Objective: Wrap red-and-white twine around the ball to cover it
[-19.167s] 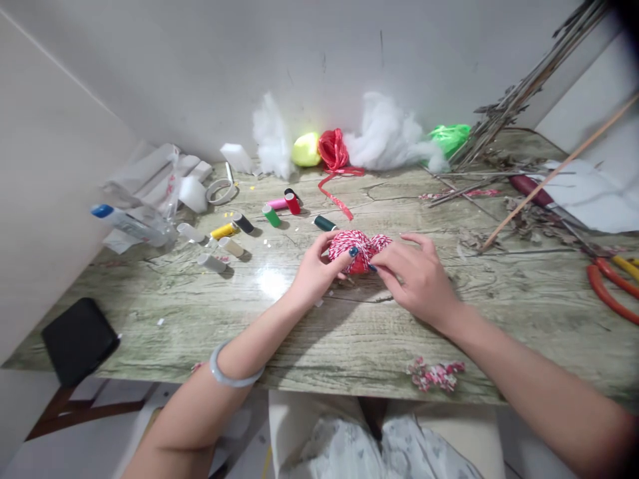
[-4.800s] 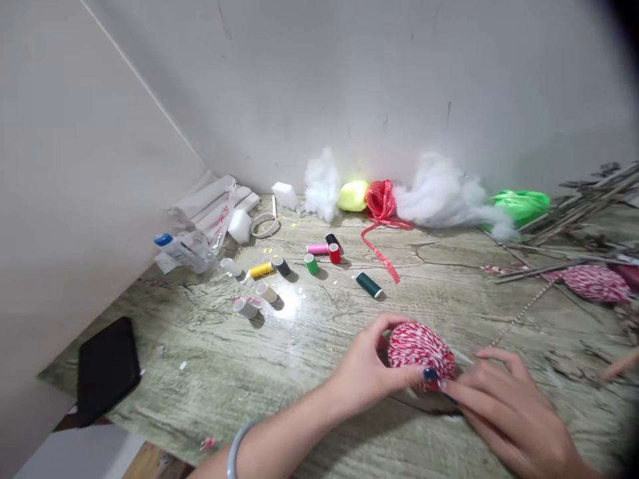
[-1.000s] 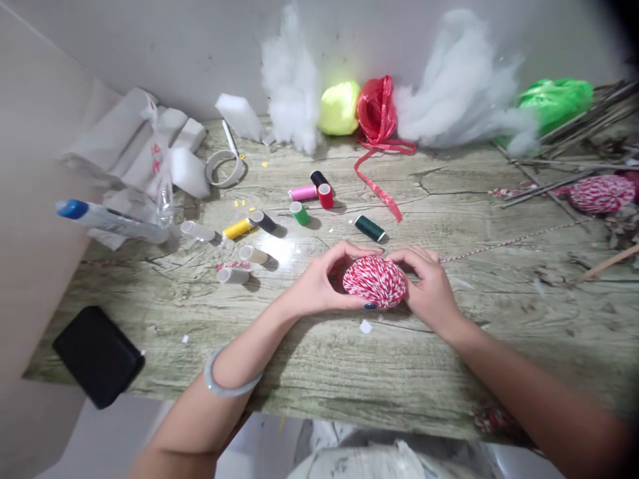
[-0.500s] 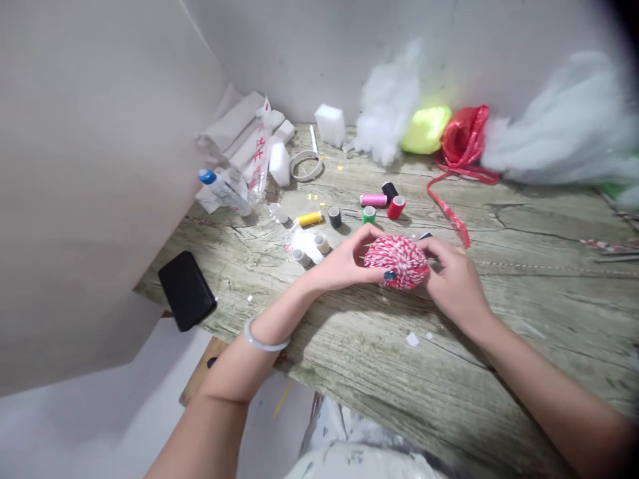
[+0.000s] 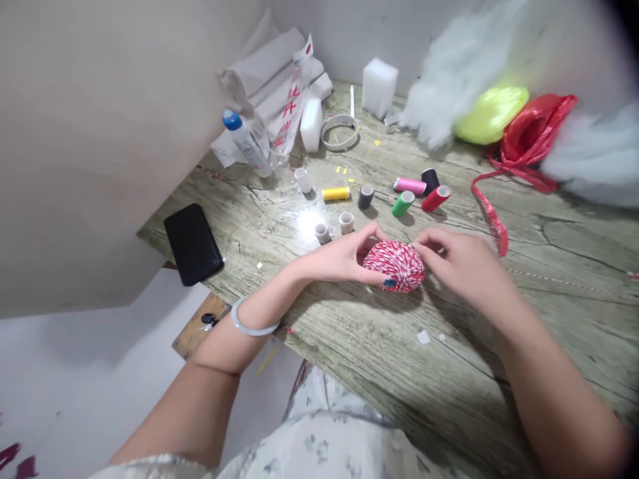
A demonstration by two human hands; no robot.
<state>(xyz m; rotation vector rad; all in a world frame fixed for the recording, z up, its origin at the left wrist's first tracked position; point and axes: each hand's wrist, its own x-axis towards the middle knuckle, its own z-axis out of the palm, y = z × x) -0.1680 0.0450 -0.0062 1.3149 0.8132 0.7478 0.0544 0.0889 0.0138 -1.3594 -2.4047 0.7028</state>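
A red-and-white yarn ball (image 5: 392, 265) sits low over the wooden table, near its front edge. My left hand (image 5: 344, 259) wraps round its left side, the thumb with dark nail polish lying across the front. At the ball's upper right edge, my right hand (image 5: 456, 263) has thumb and index finger pinched together. Whatever is between those fingertips is too small to make out. A thin red-and-white strand (image 5: 554, 277) stretches over the table to the right of this hand. Behind the ball stand thread spools, among them a green spool (image 5: 403, 203) and a red spool (image 5: 436, 199).
A black phone-like case (image 5: 194, 244) lies at the left edge. Further back are a blue-capped bottle (image 5: 247, 143), a roll of tape (image 5: 340, 133), a white foam block (image 5: 379, 88), white stuffing (image 5: 459, 73), a yellow bundle (image 5: 492, 116) and red ribbon (image 5: 536, 130).
My right hand has shifted from the ball's right side up to its upper right edge. The ball is turned slightly in my left hand. The camera view has shifted.
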